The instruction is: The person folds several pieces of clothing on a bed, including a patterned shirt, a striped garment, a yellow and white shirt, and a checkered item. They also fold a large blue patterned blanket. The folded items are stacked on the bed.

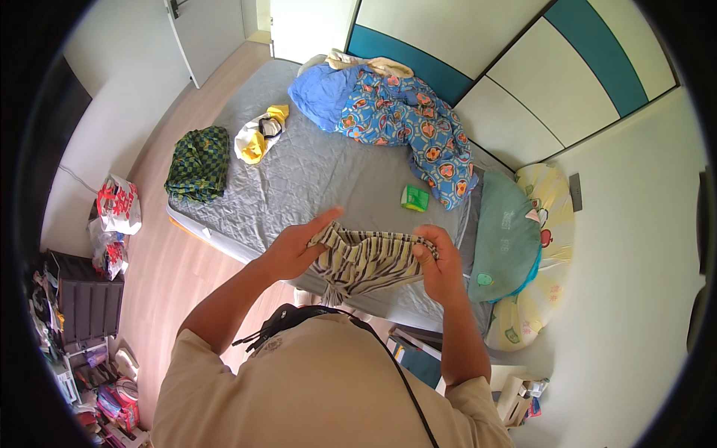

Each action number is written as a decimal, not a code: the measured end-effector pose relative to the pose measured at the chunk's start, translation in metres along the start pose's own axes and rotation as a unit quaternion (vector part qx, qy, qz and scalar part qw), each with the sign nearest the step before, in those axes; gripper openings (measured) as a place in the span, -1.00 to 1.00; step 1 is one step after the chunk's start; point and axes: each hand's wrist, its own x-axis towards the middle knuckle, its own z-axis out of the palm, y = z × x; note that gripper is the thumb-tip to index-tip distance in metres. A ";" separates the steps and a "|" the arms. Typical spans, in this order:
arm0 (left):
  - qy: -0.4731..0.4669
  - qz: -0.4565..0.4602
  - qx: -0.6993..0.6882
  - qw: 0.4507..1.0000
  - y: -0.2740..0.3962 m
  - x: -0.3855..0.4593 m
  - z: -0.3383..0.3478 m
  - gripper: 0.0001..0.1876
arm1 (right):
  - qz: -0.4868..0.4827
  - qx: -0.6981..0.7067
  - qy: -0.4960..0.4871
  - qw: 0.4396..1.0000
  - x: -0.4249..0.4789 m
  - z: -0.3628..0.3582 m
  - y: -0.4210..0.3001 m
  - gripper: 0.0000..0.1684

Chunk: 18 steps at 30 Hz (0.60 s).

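My left hand (297, 250) and my right hand (440, 266) hold a striped garment (372, 260) between them, over the near side of the bed. Cream and dark stripes run down the cloth, and its gathered waistband is stretched from hand to hand. The left hand grips one end of the band with its fingers tucked into the cloth. At the other end, my right thumb presses on the band. Below the band the fabric hangs in folds, and its lower part bunches near my body. Behind it lies the grey quilted mattress cover (313, 179).
On the bed are a green checked folded cloth (197, 163), a white and yellow garment (260, 135), a floral quilt (392, 112) and a green packet (414, 197). A green cushion (504, 241) rests at the right end. Bags (119, 204) and a dark crate (89, 302) stand left.
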 end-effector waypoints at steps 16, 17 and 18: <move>-0.141 0.128 0.353 0.916 0.037 0.005 -0.095 -0.70 | 0.003 -0.240 -0.265 0.934 0.018 -0.035 -0.079 -0.75; -0.129 0.172 0.350 0.912 0.042 0.006 -0.100 -0.70 | 0.013 -0.245 -0.249 0.937 0.020 -0.038 -0.080 -0.77; -0.146 0.159 0.339 0.916 0.046 0.007 -0.103 -0.70 | 0.024 -0.249 -0.234 0.939 0.022 -0.041 -0.081 -0.79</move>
